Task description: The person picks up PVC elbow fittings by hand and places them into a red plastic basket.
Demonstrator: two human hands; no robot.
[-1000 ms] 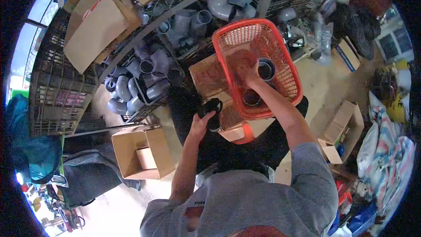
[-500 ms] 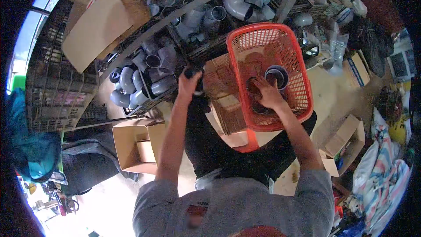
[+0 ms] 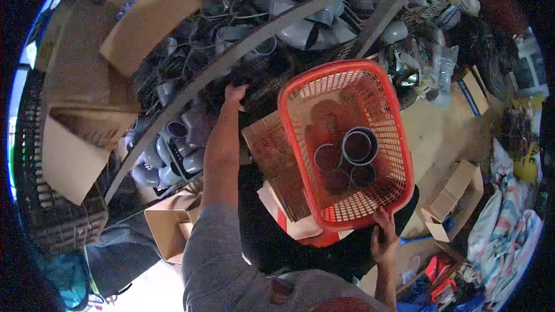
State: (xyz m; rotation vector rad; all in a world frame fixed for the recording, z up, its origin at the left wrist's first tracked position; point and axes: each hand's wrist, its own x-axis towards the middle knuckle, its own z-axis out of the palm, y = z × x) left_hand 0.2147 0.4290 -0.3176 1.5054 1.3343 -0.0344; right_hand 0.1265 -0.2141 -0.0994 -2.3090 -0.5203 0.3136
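A red plastic basket (image 3: 407, 176) sits tilted over the person's lap, with several round grey pipe fittings (image 3: 359, 145) inside it. My right hand (image 3: 384, 236) is at the basket's near rim, its fingers curled round the edge. Reaching forward to the left of the basket, my left hand (image 3: 236, 93) is at the dark edge of the crates. Its fingers are partly lost in shadow, and whether they hold anything cannot be made out. Brown cardboard (image 3: 269, 144) lies between my left arm and the basket.
Grey elbow fittings (image 3: 167, 153) fill a crate at the left, and more fittings (image 3: 315, 34) lie beyond a metal bar (image 3: 300, 14). An open cardboard box (image 3: 165, 228) stands at lower left, another box (image 3: 454, 202) at the right. Striped sacks (image 3: 500, 231) lie far right.
My right hand has left the basket's inside and taken its near rim. The basket appears lower in view. My left hand has reached slightly forward and left as the view shifted.
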